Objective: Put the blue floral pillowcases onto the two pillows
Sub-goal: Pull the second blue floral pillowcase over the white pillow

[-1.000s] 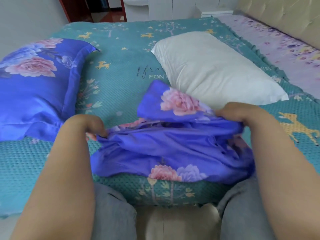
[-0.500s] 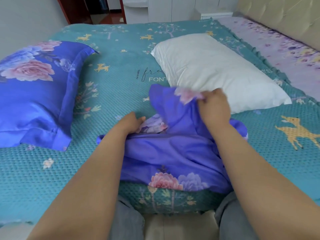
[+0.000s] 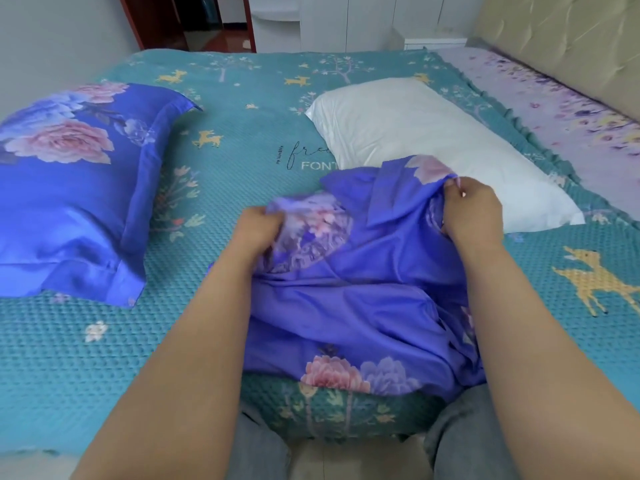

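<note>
- While both bare forearms reach forward from the bottom of the view over the near edge of the bed (image 3: 52,368), each hand has its fingers curled into the loose pillowcase (image 3: 346,306).
- The left hand (image 3: 258,228) is bunched around a crumpled fold printed with pale flowers, its knuckles turned up and away from the camera.
- The right hand (image 3: 474,211) sits a little farther out, pinching a raised hem of the cloth between thumb and fingertips, with the back of the hand facing up.
- That pillowcase lies rumpled on the teal bedspread between the two arms, its lower edge draped over the bed's near side above the person's grey trouser legs.
- Two pillows are in sight: a bare white pillow (image 3: 433,140) lies just beyond the right hand, with the lifted cloth overlapping its near edge.
- A covered pillow (image 3: 69,195) rests well apart at the left, already inside its blue floral case.
- Two blue floral cases can be counted, one fitted and one loose.
- A purple flowered sheet (image 3: 571,109) runs along the far right beside a padded headboard (image 3: 571,39).
</note>
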Demonstrator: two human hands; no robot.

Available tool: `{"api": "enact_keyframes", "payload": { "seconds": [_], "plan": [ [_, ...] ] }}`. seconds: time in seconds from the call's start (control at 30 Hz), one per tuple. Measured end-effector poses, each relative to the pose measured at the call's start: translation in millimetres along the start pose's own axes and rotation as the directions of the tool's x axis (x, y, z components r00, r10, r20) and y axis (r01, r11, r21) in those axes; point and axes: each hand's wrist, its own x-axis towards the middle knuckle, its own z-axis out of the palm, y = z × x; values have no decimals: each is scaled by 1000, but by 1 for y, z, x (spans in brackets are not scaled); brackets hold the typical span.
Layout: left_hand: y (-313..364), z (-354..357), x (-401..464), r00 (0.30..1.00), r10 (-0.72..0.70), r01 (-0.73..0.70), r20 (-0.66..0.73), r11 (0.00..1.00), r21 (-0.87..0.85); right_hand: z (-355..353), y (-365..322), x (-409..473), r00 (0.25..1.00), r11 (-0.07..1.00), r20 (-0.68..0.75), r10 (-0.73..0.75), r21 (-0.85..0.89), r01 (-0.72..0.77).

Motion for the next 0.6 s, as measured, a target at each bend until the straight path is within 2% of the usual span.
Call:
{"api": "enact_keyframes", "payload": {
  "seconds": [0.07, 0.13, 0.2, 0.27, 0.33, 0.4, 0.43, 0.5, 0.53, 0.6],
  "plan": [
    [1, -42, 6, 966, -94, 34, -240, 969, -244, 6, -23, 9, 1000, 988, 24, 13, 154, -16],
    [-10, -75, 6, 895, -193, -12, -402, 891, -454, 22, -59, 27, 985, 931, 164, 45, 350, -101],
    [-23, -92, 4, 827, -313, -61, -468, 777, -627, 42, -101, 46, 961, 839, 277, 24, 517, -170],
    [-31, -101, 3, 771, -354, -98, -529, 756, -647, 69, -144, 56, 933, 778, 345, -101, 612, -142],
    [-41, -103, 12, 779, -264, -174, -569, 781, -600, 95, -169, 55, 852, 841, 449, -268, 541, -21],
    [-44, -95, 17, 864, -207, -73, -459, 850, -521, 115, -170, 41, 766, 919, 524, -372, 326, 223],
    [-45, -90, 16, 905, -158, -35, -396, 898, -439, 125, -164, 29, 722, 909, 553, -416, 232, 345],
    [-51, -75, 16, 978, 15, -45, -207, 989, -143, 137, -143, 3, 599, 858, 668, -441, 120, 499],
    [-52, -68, 14, 993, 72, -67, -89, 996, 60, 138, -131, -12, 525, 838, 744, -414, 87, 538],
    [-55, -56, 7, 992, 82, -113, 98, 922, 371, 132, -109, -42, 404, 805, 849, -341, 42, 592]
  ]
}}
